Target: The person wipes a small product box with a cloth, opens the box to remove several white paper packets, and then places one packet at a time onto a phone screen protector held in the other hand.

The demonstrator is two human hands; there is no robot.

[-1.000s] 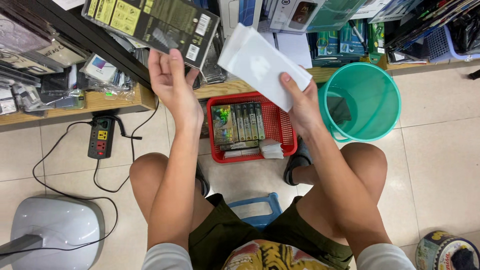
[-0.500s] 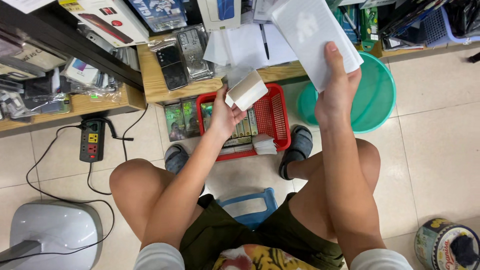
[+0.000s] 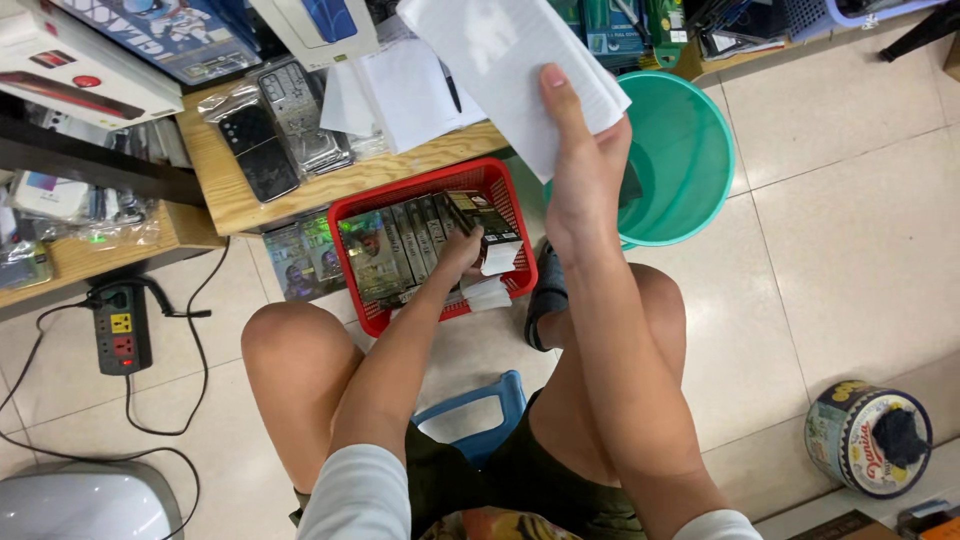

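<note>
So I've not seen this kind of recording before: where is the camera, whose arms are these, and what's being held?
There is no machine here. The one picture comes from a camera worn on a person's head, looking down at their own arms and bare knees; they sit on a low blue stool on a tiled floor.

The left hand reaches into a red basket on the floor, its fingers among flat packaged items standing in a row; whether it grips one I cannot tell. The right hand holds up a white flat packet, thumb across its front.

Beside the basket stands a green bucket. Above it is a low wooden shelf with bagged phone cases and boxes. A power strip lies at the left, and a round tin at the lower right.
</note>
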